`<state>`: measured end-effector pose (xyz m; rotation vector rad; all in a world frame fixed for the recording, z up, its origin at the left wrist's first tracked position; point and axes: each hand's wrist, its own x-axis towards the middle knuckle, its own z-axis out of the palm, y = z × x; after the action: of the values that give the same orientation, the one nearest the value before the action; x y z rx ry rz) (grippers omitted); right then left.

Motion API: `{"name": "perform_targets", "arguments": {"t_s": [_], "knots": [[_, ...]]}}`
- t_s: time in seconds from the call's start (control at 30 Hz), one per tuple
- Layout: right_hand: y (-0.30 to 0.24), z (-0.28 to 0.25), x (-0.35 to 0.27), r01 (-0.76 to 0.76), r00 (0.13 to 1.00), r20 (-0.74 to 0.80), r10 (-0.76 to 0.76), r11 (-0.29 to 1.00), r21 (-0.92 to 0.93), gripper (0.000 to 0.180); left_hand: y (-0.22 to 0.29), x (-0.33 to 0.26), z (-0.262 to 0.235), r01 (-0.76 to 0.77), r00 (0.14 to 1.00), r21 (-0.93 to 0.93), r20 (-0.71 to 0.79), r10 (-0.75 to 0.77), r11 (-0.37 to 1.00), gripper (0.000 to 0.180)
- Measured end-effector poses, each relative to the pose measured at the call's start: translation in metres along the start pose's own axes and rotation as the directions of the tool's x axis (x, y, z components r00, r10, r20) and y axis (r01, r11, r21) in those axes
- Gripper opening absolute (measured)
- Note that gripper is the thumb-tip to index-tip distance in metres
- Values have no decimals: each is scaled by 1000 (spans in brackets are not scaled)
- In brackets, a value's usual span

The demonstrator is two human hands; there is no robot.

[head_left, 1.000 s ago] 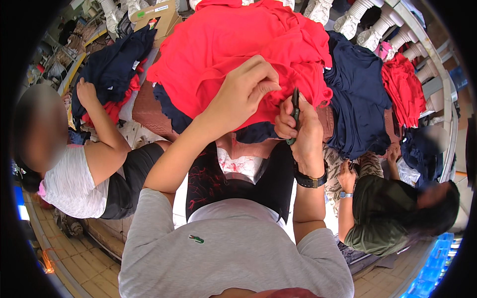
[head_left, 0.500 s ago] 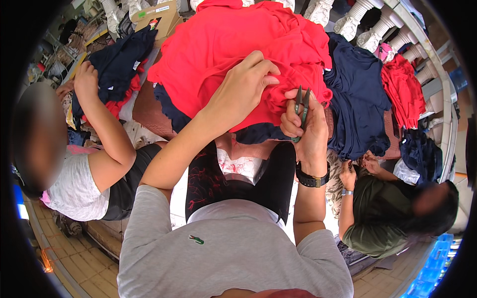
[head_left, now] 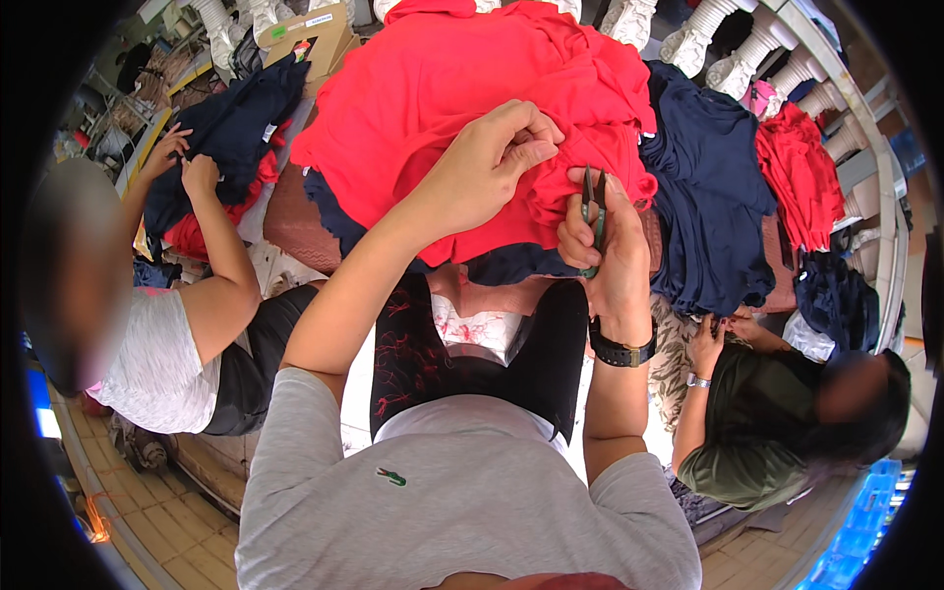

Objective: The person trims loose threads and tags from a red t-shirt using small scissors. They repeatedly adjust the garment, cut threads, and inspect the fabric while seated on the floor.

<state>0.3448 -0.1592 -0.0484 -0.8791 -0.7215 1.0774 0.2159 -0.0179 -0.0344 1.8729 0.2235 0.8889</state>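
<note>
A heap of red fabric garments (head_left: pixel 413 118) lies spread in front of me over dark navy cloth. My left hand (head_left: pixel 497 157) is above the middle of the red cloth, thumb and fingers closed in a pinch. Whatever may be between those fingertips is too small to see. At the right edge of the heap, my right hand (head_left: pixel 619 241) is closed around green-handled thread snips (head_left: pixel 596 211). Their dark blades point away from me, slightly apart. The nearby red cloth is bunched between my two hands.
Navy garments (head_left: pixel 703 187) lie to the right, with another red garment (head_left: pixel 798 177) beyond. At left, a co-worker's hands (head_left: pixel 187 162) are over a navy garment (head_left: pixel 236 128); another person's hands (head_left: pixel 723 334) are at the right. A cardboard box (head_left: pixel 310 44) and white balusters (head_left: pixel 629 22) stand behind.
My left fingers have shifted slightly right and closed more tightly. The snips' blades have come a little closer together. The left co-worker's hands have moved apart over the navy cloth.
</note>
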Motion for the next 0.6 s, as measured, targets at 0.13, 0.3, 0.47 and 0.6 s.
{"name": "perform_targets", "arguments": {"t_s": [0.13, 0.3, 0.47, 0.6], "knots": [[-6, 14, -7, 239, 960, -43, -278, 886, -397, 25, 8, -2, -1, 46, 999, -54, 5, -46, 997, 7], [-20, 19, 2, 369, 706, 264, -657, 23, -929, 13, 9, 1, -3, 66, 998, -81, 4, -66, 994, 11], [-24, 17, 11, 322, 710, 358, -606, -171, -931, 11, 8, 2, -3, 82, 997, -115, -3, -83, 990, 11], [-26, 21, 9, 289, 727, 344, -594, -190, -938, 10, 10, 1, 0, 71, 997, -135, -24, -74, 988, 11]]}}
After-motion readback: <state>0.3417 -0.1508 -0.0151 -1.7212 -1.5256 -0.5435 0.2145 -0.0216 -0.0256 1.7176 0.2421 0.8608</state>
